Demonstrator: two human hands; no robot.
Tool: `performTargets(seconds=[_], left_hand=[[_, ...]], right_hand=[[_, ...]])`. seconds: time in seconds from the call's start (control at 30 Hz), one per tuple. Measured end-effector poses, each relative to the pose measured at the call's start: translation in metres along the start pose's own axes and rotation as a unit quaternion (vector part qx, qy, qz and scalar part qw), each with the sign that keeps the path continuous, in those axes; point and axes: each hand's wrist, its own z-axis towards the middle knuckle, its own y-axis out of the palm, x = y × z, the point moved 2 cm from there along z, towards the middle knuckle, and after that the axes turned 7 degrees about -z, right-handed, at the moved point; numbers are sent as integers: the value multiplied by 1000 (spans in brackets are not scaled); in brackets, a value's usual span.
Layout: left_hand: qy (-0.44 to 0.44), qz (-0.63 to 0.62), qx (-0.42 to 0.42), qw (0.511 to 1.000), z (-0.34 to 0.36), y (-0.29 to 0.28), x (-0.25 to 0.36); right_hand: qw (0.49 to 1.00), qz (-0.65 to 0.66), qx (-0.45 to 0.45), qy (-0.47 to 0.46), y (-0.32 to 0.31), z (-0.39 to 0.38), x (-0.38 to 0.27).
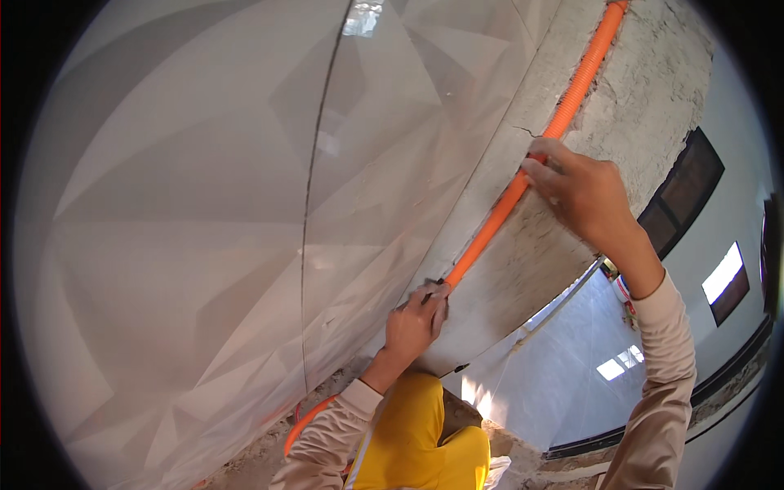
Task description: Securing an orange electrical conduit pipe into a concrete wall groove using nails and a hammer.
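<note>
An orange corrugated conduit [583, 77] runs slantwise down a strip of bare grey plaster [645, 90], beside the edge of the glossy tiled wall. My right hand [584, 192] is closed on the upper middle of the conduit, thumb and fingers pinching its side. Lower down, my left hand [415, 322] has its fingers curled around the conduit's lower stretch. A small dark piece [434, 291] shows at the left fingertips; its kind cannot be made out. Below the left hand, the conduit's course is hidden.
Large grey patterned wall tiles [204, 196] fill the left side. Another orange tube [306, 425] curves near my left forearm on rough ground. My yellow-trousered legs [416, 441] are bent below. A glossy floor [572, 351] and dark-framed windows [684, 192] lie to the right.
</note>
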Motion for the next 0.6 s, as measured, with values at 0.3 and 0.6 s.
performTargets(seconds=[0.3, 0.6], left_hand=[[26, 19, -39, 999, 105, -18, 61], [44, -19, -120, 992, 132, -31, 59]], right_hand=[[992, -56, -107, -42, 22, -28, -12], [989, -95, -113, -27, 35, -26, -20]])
